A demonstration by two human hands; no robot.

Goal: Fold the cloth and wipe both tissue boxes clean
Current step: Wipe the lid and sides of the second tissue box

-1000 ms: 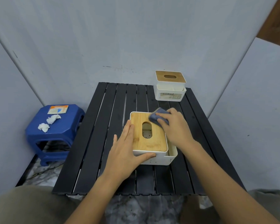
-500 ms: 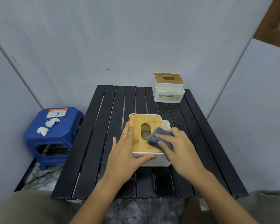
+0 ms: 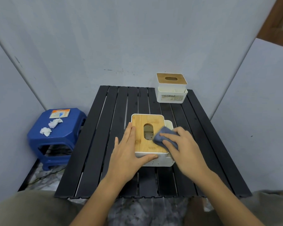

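Cloth [image 3: 166,138] lies gripped under right hand [image 3: 185,150] fingers on near tissue box [image 3: 147,136].

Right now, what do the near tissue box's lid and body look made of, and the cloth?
Lid: likely bamboo or wood, matte, with visible grain. Body: smooth white, probably plastic. Cloth: soft grey-blue fabric, folded, perhaps microfibre, under the right hand.

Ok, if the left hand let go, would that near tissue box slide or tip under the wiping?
Probably slide rather than tip: the near tissue box is low and wide, sitting flat on the slatted table. It looks like light plastic with a thin wooden lid, so the right hand pushing the cloth could shift it. The left hand bracing it suggests as much.
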